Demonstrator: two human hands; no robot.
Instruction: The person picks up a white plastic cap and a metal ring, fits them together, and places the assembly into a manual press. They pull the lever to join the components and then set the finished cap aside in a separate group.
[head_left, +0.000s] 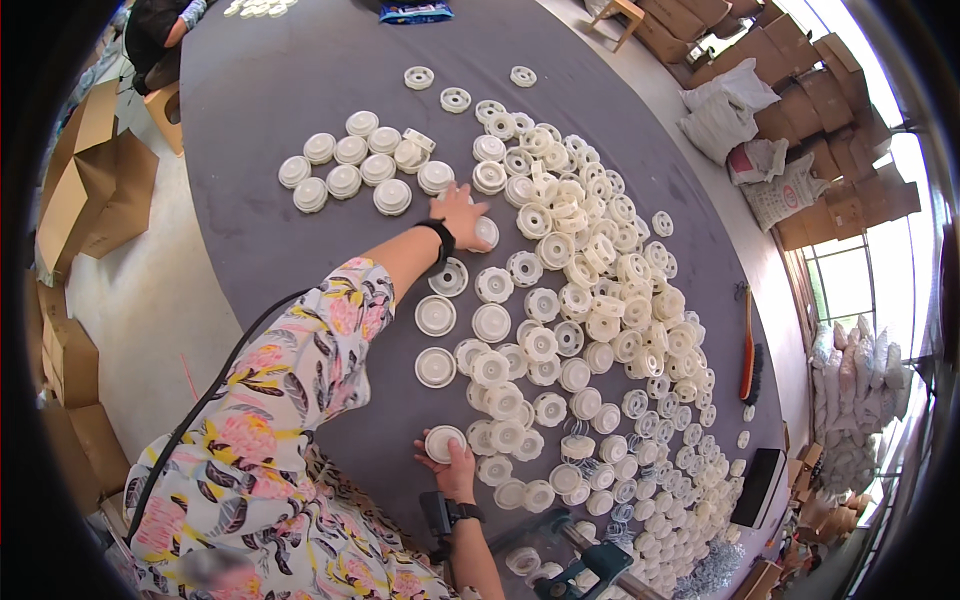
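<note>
Left hand (460, 216) partly covering a white piece (487, 233), its grip hiding from view; held disc (444, 445) blocking part of right hand (459, 474). Heap (580, 270) burying its own lower layers. Silvery wire tangle (712, 570) showing strands too fine to separate. Upper edge cutting off blue packet (416, 13) and co-worker (150, 45). Floral garment (245, 435) blurring in one low patch

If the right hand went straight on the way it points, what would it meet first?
Probably the round white plastic disc lying just ahead on the grey tabletop. The right hand holds a similar white disc, and its height is unclear, so it might pass above.
</note>
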